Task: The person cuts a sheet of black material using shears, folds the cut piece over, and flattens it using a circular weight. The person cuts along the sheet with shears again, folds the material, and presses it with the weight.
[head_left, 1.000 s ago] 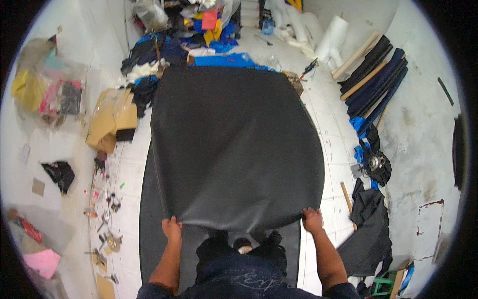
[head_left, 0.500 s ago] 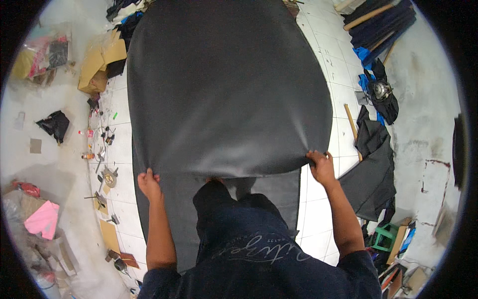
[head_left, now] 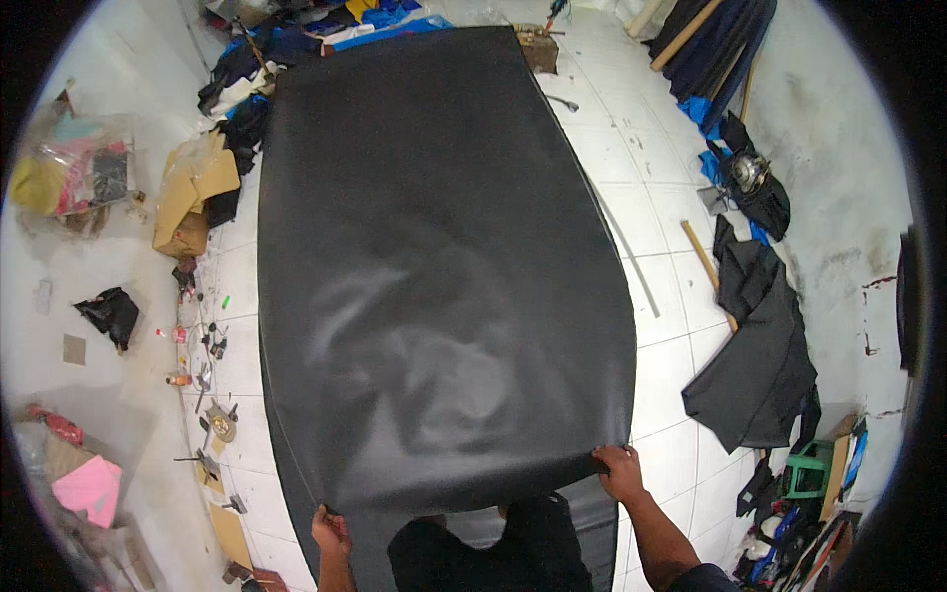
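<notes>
A large sheet of smooth black material [head_left: 444, 247], like vinyl or leatherette, stretches away from me over the white tiled floor. My left hand [head_left: 331, 530] pinches its near left corner. At the near right corner my right hand [head_left: 619, 474] grips the edge between thumb and fingers. Between my hands the sheet bulges in soft, shiny folds. Under it lies another black layer [head_left: 590, 518], showing along the near edge and around my legs.
On the right are a crumpled black cloth [head_left: 760, 345], a wooden stick [head_left: 708, 271], a thin strip [head_left: 631, 252] and a green stool [head_left: 809, 471]. Along the left lie a cardboard box [head_left: 187, 197] and several small metal parts. Fabric piles [head_left: 340, 35] border the far end.
Both hands have come down and nearer to me with the sheet's edge. The raised sheet has sunk toward the floor, so its far edge and the fabric piles beyond now show.
</notes>
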`<state>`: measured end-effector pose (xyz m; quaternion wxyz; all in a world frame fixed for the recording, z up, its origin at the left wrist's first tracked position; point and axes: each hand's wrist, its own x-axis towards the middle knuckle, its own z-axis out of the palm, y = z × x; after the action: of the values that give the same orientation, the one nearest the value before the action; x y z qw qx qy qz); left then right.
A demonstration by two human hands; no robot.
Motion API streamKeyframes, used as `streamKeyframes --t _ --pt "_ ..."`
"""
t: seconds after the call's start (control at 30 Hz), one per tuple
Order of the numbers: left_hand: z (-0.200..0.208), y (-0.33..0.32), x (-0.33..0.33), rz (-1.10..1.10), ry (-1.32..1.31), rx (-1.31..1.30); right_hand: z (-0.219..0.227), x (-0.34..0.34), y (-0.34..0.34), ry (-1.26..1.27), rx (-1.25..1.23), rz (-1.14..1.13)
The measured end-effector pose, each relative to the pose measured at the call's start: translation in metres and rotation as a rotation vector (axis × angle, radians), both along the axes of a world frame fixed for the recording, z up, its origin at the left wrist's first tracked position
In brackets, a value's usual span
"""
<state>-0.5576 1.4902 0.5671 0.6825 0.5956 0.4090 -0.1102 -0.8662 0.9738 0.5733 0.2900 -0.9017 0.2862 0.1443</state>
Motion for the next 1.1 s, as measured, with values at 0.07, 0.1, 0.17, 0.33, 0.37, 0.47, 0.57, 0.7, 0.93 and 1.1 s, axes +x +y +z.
streamKeyframes --t 0.07,0.1,0.17,0.33,0.37,0.47,0.57,0.7,0.93,1.1 --pt "-0.037 -0.013 0.007 0.085 0.086 -0.194 -0.043 -0.010 0.002 -0.178 -0.119 -0.014" --pt "-0.061 -0.025 0.015 0.110 0.056 -0.198 -0.067 -0.009 -0.002 -0.156 -0.126 0.016" --pt "-0.129 -0.006 0.028 0.066 -0.026 -0.286 -0.111 0.015 -0.010 -0.159 -0.197 0.055" --pt "-0.259 -0.014 0.091 -0.425 -0.107 -0.468 -0.248 0.049 -0.046 -0.430 -0.312 -0.027" --pt "-0.283 -0.024 0.105 -0.420 -0.137 -0.467 -0.275 0.060 -0.056 -0.428 -0.353 -0.018" --pt "-0.347 -0.053 0.138 -0.359 -0.153 -0.356 -0.353 0.090 -0.083 -0.448 -0.415 -0.027" --pt "-0.410 -0.056 0.162 -0.389 -0.152 -0.239 -0.413 0.115 -0.111 -0.483 -0.477 -0.080" --pt "-0.461 -0.063 0.171 -0.584 -0.147 -0.276 -0.454 0.121 -0.130 -0.574 -0.537 -0.210" --pt "-0.505 -0.072 0.180 -0.424 -0.214 -0.223 -0.472 0.115 -0.136 -0.587 -0.659 -0.208" --pt "-0.542 -0.056 0.185 -0.361 -0.344 0.015 -0.435 0.136 -0.084 -0.132 -0.729 -0.244"
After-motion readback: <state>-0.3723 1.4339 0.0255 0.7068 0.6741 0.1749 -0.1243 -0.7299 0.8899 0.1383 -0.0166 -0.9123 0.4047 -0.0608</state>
